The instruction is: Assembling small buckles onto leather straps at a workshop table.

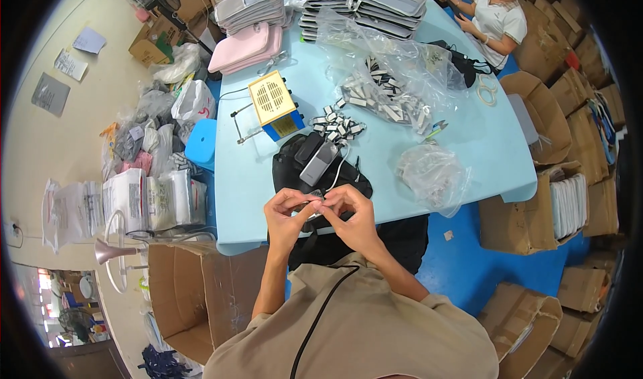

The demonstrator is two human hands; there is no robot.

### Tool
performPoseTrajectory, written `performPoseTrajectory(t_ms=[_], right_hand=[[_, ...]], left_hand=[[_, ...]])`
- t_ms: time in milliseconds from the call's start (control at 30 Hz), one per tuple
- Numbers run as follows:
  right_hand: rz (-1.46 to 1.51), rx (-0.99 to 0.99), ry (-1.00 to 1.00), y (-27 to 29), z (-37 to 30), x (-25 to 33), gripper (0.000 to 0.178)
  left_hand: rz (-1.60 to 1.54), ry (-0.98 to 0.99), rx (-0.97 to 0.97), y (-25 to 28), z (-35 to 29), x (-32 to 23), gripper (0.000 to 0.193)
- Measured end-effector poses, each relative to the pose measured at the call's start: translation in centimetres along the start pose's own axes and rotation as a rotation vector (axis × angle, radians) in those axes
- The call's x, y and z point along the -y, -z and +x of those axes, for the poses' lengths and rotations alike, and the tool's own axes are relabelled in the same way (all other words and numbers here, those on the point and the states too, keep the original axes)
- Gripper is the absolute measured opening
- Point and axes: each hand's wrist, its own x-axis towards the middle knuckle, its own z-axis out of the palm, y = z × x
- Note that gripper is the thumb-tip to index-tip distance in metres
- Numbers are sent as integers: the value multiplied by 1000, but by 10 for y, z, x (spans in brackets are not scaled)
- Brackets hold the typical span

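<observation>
My left hand (287,213) and my right hand (353,217) meet over the near edge of the light blue table (248,205). Fingertips of both pinch a small silvery piece (317,194), too small and covered to name. Just beyond lie a black bag (284,163), a grey handheld device (319,165) and a white cable (344,159). Past them is a loose pile of small white-and-black pieces (337,126). A large clear plastic bag (395,108) holds many more of these. To the right sits a smaller clear bag (432,171), its contents unclear.
A yellow-and-blue metal box (273,101) with a grille stands at left. Grey cases (365,4) and pink cases (246,49) are stacked at the far side. Cardboard boxes (201,298) flank the table. A person in white (495,21) is at far right.
</observation>
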Motion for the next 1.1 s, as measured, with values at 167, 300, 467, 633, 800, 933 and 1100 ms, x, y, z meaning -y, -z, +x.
performPoseTrajectory(t_ms=[167, 300, 467, 633, 800, 933, 1100], right_hand=[[64, -46, 41, 3, 0, -2, 17], [64, -67, 34, 6, 0, -6, 15], [51, -115, 11, 11, -4, -5, 13], [16, -180, -23, 40, -9, -11, 11], [-106, -386, -7, 106, -22, -13, 11], [-309, -660, 67, 170, -26, -24, 8], [-538, -723, 72, 227, -13, -49, 13]], left_hand=[[-133, 49, 51, -6, 1, 1, 16], [-178, 75, 59, -12, 1, -2, 15], [-100, 181, 123, -10, 9, 3, 16], [67, 233, 275, -22, 44, 0, 16], [108, 86, 337, -42, 111, 5, 12], [329, -22, 446, -57, 185, 35, 19], [621, -298, 496, -101, 265, 57, 15]])
